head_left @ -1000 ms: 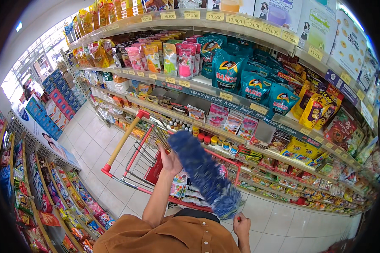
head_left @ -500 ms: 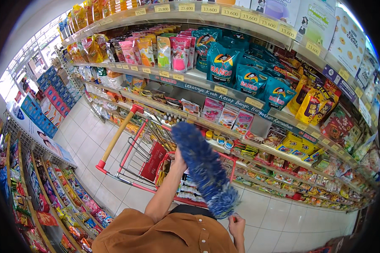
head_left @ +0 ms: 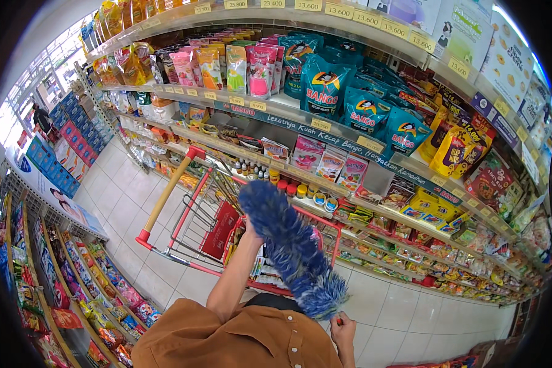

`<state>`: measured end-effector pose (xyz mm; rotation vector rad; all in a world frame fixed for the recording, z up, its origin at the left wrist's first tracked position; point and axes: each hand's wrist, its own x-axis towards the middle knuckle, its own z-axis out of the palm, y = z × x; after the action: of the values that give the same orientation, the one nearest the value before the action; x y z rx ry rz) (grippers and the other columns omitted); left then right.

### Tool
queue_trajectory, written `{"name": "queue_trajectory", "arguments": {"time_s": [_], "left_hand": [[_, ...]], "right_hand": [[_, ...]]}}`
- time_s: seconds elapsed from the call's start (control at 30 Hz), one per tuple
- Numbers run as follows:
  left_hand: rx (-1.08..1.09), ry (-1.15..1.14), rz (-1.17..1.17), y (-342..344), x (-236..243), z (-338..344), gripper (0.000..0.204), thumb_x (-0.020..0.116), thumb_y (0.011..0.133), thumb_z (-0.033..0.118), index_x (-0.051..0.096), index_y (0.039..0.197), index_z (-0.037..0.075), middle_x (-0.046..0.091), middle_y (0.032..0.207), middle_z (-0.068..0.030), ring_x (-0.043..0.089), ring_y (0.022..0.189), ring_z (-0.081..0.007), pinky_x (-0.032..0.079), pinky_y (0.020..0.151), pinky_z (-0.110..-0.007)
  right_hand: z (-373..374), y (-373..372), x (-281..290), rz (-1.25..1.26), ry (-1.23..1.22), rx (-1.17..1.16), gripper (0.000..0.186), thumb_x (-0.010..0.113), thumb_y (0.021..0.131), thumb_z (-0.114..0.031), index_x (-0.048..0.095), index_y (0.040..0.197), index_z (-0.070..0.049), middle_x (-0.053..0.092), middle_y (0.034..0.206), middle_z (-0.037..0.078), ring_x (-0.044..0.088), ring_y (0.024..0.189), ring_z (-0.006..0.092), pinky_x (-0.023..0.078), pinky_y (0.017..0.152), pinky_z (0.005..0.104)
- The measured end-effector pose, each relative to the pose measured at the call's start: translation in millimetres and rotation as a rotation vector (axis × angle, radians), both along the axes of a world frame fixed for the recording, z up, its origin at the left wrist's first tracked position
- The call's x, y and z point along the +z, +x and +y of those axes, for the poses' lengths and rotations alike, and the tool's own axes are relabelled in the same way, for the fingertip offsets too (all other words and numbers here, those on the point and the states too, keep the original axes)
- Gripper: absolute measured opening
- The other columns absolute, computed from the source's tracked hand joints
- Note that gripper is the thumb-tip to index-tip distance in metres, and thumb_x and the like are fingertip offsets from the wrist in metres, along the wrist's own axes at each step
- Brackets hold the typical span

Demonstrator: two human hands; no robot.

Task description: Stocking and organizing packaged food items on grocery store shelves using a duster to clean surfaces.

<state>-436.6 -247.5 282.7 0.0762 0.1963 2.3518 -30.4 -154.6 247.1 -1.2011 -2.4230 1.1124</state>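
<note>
Duster (head_left: 291, 248), long, fluffy and mostly dark blue with paler strands toward its lower end, slants across the middle of the view, in front of the person's body and above a shopping cart (head_left: 189, 205). Its upper end points away to the left; its lower end comes down to the right hand (head_left: 343, 330). That hand is clenched around the duster's near end, where a small red bit shows at the fingers. The left hand (head_left: 250, 233) is up beside the far part of the fluff, which hides most of its fingers; whether it grips the duster or only lies against it, I cannot tell.

The cart has a tan push bar (head_left: 167, 195) with red ends and a red panel (head_left: 222, 230) on its wire side; packets lie in its basket, partly covered by the duster. A brown shirt (head_left: 239, 340) fills the lower edge.

Beyond the cart, store shelves curve across the view. Small bottles (head_left: 251, 167) and lidded jars (head_left: 310, 197) stand low, near the duster's upper end. Higher up are teal pouches (head_left: 323, 86), with pink packets (head_left: 262, 70) to their left and yellow pouches (head_left: 460, 153) to their right. Snack bags (head_left: 67, 316) fill racks at the lower left, and pale tiles cover the floor (head_left: 380, 306).
</note>
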Motion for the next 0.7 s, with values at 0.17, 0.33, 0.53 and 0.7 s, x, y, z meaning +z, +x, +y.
{"name": "queue_trajectory", "arguments": {"time_s": [0.17,0.33,0.53,0.7], "left_hand": [[-0.054,-0.175,0.015,1.3,20.7,-1.5,0.066,0.030,0.095,0.060,0.050,0.133,0.010,0.056,0.131,-0.0103,0.054,0.118,-0.0293,0.040,0.104,-0.048],[-0.107,-0.134,-0.026,-13.7,11.4,1.0,0.069,0.030,0.093,0.063,0.050,0.133,0.010,0.055,0.132,-0.0117,0.054,0.118,-0.0301,0.040,0.104,-0.048],[-0.134,-0.530,-0.034,-60.4,-44.6,-26.8,0.061,0.046,0.088,0.059,0.056,0.123,0.010,0.058,0.081,-0.0037,0.060,0.079,-0.0183,0.048,0.064,-0.040],[0.304,-0.829,0.051,-85.9,29.4,3.8,0.042,0.055,0.085,0.048,0.057,0.105,0.012,0.047,0.072,0.0004,0.052,0.070,-0.0140,0.041,0.058,-0.033]], "right_hand": [[-4.3,-9.9,7.6,-0.039,0.068,-0.056,0.026,0.070,0.079,-0.026,0.059,0.071,-0.005,0.056,0.054,0.017,0.057,0.052,0.0388,0.044,0.050,0.0418],[-8.1,-4.7,-4.8,0.054,0.047,-0.043,0.024,0.070,0.078,-0.022,0.057,0.070,-0.004,0.055,0.052,0.017,0.056,0.049,0.0374,0.042,0.047,0.0395],[-19.0,13.4,-24.7,0.115,0.030,-0.236,0.025,0.069,0.080,-0.018,0.054,0.068,-0.002,0.051,0.049,0.014,0.044,0.042,0.0274,0.037,0.045,0.0366],[-43.7,42.3,-41.0,0.085,0.019,-0.396,0.024,0.062,0.085,-0.010,0.050,0.068,0.002,0.036,0.048,0.003,0.030,0.049,0.0078,0.026,0.044,0.0324]]}}
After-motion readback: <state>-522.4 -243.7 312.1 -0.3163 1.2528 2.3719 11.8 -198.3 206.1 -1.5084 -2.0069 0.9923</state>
